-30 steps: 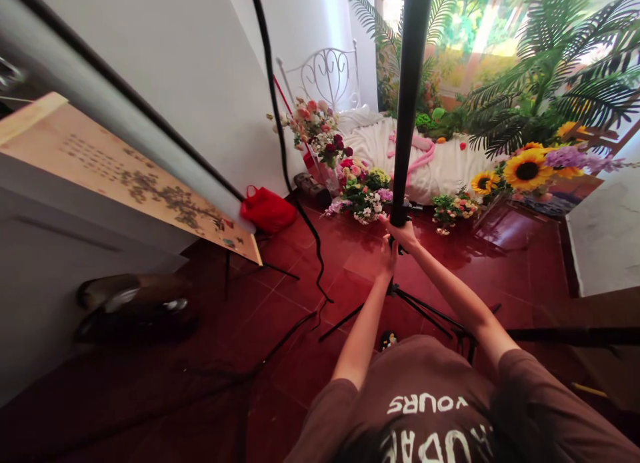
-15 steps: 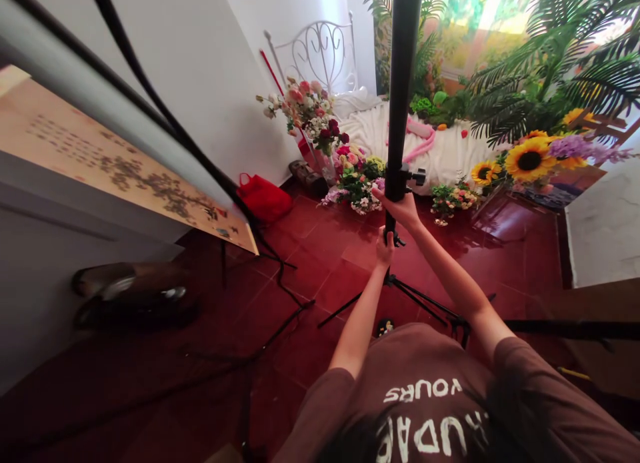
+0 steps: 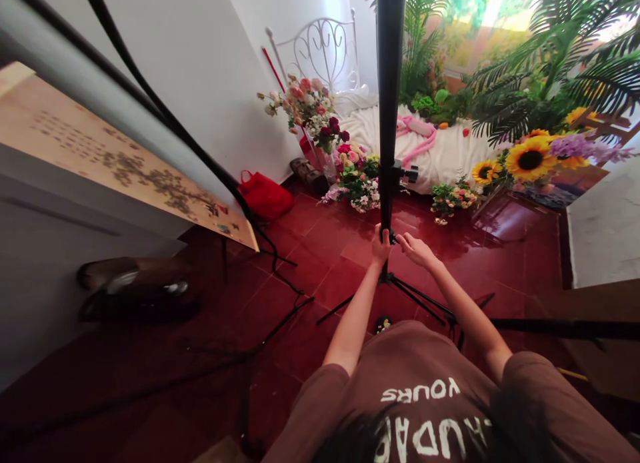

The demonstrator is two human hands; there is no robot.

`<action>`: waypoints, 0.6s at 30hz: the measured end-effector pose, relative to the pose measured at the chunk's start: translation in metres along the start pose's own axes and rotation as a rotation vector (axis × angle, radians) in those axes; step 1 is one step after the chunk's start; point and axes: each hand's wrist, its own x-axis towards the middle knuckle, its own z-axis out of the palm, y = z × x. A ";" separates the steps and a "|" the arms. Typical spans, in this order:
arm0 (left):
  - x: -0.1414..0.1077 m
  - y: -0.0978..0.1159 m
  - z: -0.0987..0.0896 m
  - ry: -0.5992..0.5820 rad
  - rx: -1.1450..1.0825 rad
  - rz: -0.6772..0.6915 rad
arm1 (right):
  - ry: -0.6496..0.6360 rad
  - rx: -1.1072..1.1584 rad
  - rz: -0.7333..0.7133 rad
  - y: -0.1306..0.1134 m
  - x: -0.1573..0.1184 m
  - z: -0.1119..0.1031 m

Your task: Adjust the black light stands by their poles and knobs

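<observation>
Currently, your left hand is clasping the black stand, standing upright before you, legs already spread; your right hand is pinching its lower knob, apparently mid-adjustment.

Shot from a camera on your own head, the view faces forward and steeply down, with the black pole close to the lens and widening toward the frame's top. Your brown shirt looms nearest, on the pole's near side; white cloth lies farther off, beyond the pole.
</observation>
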 end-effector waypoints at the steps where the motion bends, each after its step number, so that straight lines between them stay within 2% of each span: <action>1: 0.000 0.001 0.000 0.000 0.003 -0.007 | 0.018 0.038 0.004 0.001 0.000 0.005; 7: -0.001 0.004 -0.001 -0.003 -0.004 -0.008 | 0.106 0.141 -0.001 0.003 -0.003 0.017; 9: -0.001 0.004 0.000 0.003 -0.002 -0.012 | 0.136 0.249 0.015 0.001 -0.002 0.020; 11: -0.001 0.004 0.000 0.006 -0.002 -0.009 | 0.106 0.492 0.117 -0.003 0.002 0.024; 14: -0.001 0.004 0.000 -0.003 0.007 -0.018 | -0.118 1.013 0.331 -0.011 0.007 0.028; 16: 0.000 0.004 0.000 -0.001 0.017 -0.029 | -0.249 1.320 0.388 -0.015 0.008 0.028; 18: 0.000 0.005 -0.001 0.009 0.020 -0.029 | -0.278 1.532 0.387 -0.018 0.007 0.025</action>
